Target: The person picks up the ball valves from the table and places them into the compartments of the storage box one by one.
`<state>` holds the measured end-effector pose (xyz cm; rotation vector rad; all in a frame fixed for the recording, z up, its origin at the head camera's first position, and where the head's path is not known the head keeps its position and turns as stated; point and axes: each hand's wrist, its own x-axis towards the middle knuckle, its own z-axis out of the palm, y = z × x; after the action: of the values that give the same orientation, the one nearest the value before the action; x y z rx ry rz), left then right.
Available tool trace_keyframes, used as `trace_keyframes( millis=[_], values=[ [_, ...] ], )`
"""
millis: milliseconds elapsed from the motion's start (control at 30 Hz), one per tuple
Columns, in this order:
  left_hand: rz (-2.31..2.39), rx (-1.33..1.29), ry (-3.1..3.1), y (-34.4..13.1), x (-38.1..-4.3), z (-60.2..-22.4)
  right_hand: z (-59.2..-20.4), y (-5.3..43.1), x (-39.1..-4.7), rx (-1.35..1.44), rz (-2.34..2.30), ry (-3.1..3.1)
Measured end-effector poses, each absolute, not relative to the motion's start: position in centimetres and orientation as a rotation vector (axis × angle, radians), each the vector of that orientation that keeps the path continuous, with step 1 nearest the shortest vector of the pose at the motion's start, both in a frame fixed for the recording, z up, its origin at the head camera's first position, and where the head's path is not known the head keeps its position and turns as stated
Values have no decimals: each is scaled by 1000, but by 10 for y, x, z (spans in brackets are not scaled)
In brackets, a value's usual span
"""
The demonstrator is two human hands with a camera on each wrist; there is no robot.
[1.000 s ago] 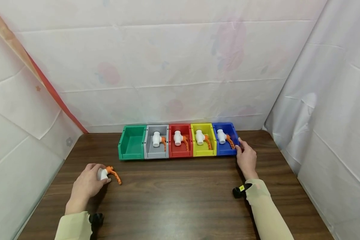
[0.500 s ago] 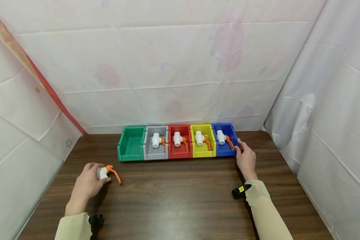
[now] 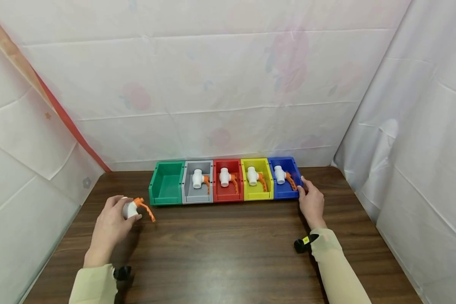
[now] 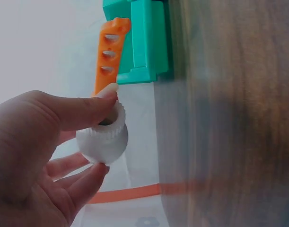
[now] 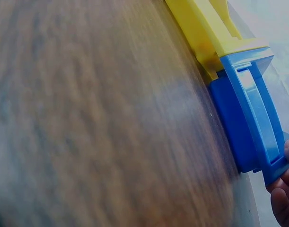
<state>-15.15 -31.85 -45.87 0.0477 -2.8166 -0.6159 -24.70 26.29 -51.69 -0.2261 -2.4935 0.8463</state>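
Observation:
My left hand (image 3: pixel 110 223) pinches a white plastic ball valve (image 3: pixel 130 210) with an orange lever handle (image 4: pixel 109 56) between thumb and fingers. In the left wrist view the valve is above the wooden surface, its handle overlapping the green bin (image 4: pixel 149 42). My right hand (image 3: pixel 311 200) grips the right front corner of the blue bin (image 5: pixel 253 113), thumb and fingertips at its edge. Matching valves lie one each in the grey bin, the red bin, the yellow bin and the blue bin, such as the grey bin's valve (image 3: pixel 198 179). Nothing lies in the green bin.
The bins form a joined row near the back of a dark wooden table (image 3: pixel 220 253), with the grey bin (image 3: pixel 197 197), red bin (image 3: pixel 229 196) and yellow bin (image 3: pixel 258 196) in the middle. A white patterned sheet (image 3: pixel 213 84) hangs behind, with others at both sides.
My left hand has risen and moved slightly forward, bringing the ball valve with it. My right hand stays at the blue bin's corner.

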Motion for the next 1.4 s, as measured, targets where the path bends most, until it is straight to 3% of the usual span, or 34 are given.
trace_keyframes(
  millis=[633, 1400],
  values=[
    [-676, -44, -2738, -303, -186, -436, -517, 260, -247, -241, 842, -2498],
    [-688, -156, -2675, -279, -235, -440, -516, 261, -246, -247, 859, -2502]
  ],
)
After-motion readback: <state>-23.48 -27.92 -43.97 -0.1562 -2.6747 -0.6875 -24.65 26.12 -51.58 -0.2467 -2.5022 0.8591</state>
